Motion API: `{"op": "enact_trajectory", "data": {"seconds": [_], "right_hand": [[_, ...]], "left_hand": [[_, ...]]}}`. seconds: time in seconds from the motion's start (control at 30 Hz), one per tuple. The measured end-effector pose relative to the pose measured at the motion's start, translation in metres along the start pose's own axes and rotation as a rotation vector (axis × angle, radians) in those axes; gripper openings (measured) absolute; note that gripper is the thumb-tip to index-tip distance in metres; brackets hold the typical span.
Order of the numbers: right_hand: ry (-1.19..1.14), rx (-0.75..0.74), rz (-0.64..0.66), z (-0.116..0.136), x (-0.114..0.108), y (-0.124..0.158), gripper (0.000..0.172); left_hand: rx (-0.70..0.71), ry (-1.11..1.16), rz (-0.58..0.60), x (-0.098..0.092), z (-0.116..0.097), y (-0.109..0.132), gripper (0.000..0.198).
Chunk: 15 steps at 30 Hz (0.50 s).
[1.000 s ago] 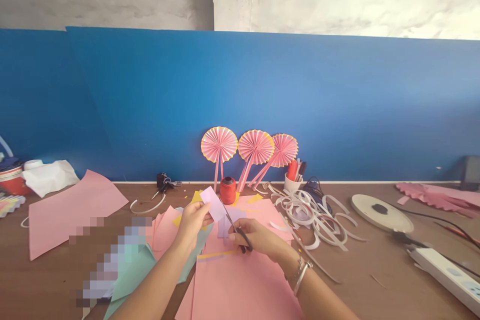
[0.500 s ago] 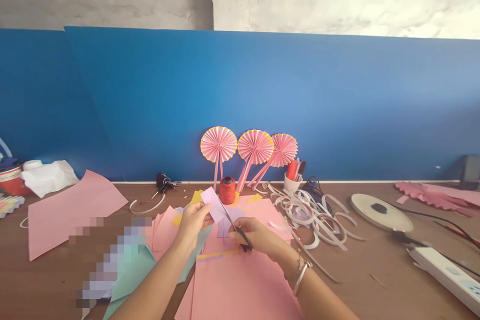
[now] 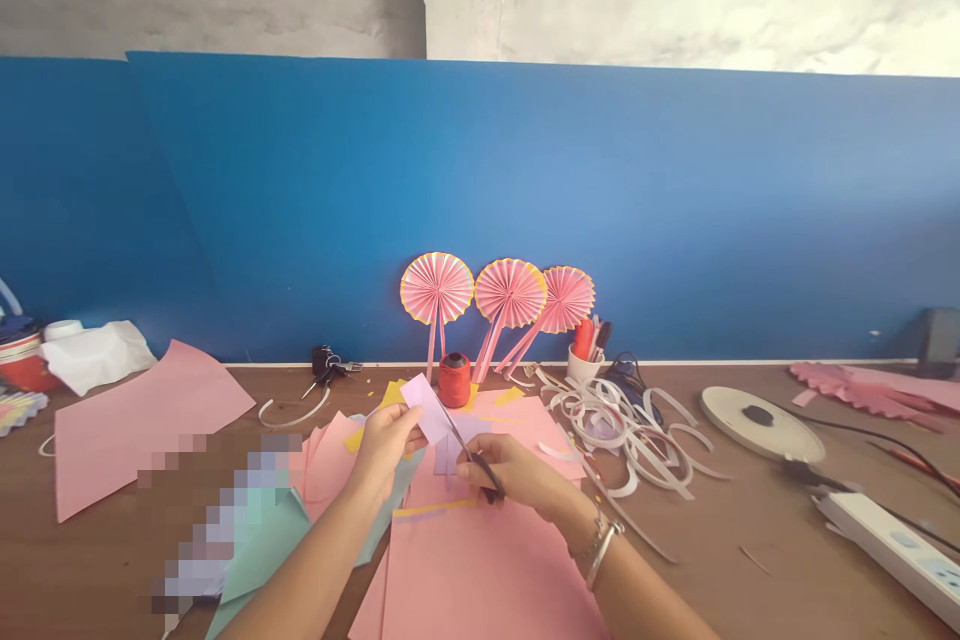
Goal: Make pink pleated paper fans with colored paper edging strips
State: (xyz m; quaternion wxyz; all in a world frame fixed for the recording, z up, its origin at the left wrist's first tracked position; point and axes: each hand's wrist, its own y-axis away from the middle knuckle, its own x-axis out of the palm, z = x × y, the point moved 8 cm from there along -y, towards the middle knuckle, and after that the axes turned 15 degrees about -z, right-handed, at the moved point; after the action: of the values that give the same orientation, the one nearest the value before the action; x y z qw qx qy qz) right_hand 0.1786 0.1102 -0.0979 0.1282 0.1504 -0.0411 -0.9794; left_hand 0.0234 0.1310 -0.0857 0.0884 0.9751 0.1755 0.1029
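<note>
Between thumb and fingers, my left hand pinches a small lilac piece of paper, held tilted above the table. My right hand grips a pair of scissors by the dark handles. Their blades point up and left along the right edge of the lilac paper; whether they are cutting into it I cannot tell. Pink paper sheets lie under both hands, with lilac and yellow scraps on top. A red spool of thread stands just beyond the paper.
Three pink pleated paper fans lean against the blue partition. Curled white paper strips heap up at right, near a cup of pens, a round cream plate-like device and a power strip. Keys and teal paper are at left.
</note>
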Motion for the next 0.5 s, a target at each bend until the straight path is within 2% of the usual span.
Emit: {"op": "enact_trajectory", "data": {"seconds": [0.23,0.5], "right_hand": [[0.007,-0.013,-0.002,0.0005,-0.0003,-0.0004,0.030],[0.005,-0.016,-0.008,-0.0014,-0.0014,-0.0013,0.020]], "left_hand": [[-0.010,0.006,-0.010,-0.0004,0.0007,-0.0008,0.020],[-0.037,0.011,-0.015,-0.0013,0.0041,-0.0020,0.014]]}}
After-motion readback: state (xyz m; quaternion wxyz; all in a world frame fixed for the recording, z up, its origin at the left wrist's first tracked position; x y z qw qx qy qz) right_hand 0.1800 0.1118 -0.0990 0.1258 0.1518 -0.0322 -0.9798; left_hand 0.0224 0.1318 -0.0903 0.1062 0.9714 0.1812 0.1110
